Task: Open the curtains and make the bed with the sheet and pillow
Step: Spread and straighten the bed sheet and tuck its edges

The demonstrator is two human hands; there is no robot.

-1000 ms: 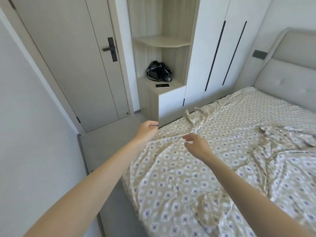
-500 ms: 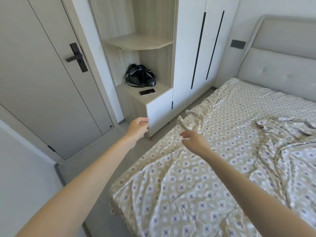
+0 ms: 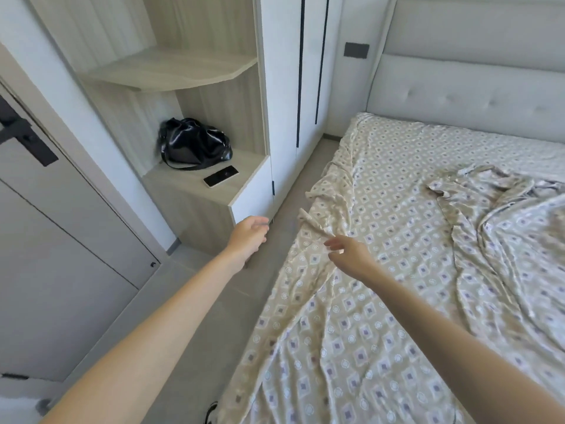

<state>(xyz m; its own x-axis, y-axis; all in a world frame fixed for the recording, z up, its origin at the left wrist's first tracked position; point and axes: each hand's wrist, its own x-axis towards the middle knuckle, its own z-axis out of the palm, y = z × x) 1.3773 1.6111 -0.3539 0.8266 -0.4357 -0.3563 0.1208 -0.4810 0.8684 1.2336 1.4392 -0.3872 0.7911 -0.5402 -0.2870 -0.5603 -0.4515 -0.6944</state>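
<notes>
1. Grips nothing with the left hand (image 3: 249, 234), loosely curled above the strip of pale grey floor (image 3: 241, 301) beside the bed.
2. Grips nothing with the right hand (image 3: 351, 255) either; reaches with relaxed, slightly parted fingers (image 3: 333, 243) over the side edge of the beige sheet printed with small lilac diamonds (image 3: 397, 240).
3. Cannot tell whether those fingertips touch the cloth or hover just above it.
4. Finds the sheet spread over the mattress, bunched into a twisted ridge just ahead of the right hand and running along the bed's side toward the grey padded headboard (image 3: 474, 90).
5. Shows more loose folds heaped well off to the right, apart from both hands.
6. Leaves 1 lane of floor between the bed and the white wardrobe with 2 dark vertical handles (image 3: 282, 87), narrowing toward the headboard wall.
7. Puts the white-fronted corner of the pale wood shelf unit (image 3: 195, 206) just beyond the left hand.
8. Bears a black leather bag (image 3: 195, 145) and a flat black phone (image 3: 220, 176) on that unit's lower ledge, phone nearer the front edge.
9. Opens to wider floor by the grey door (image 3: 61, 255) at far left.
</notes>
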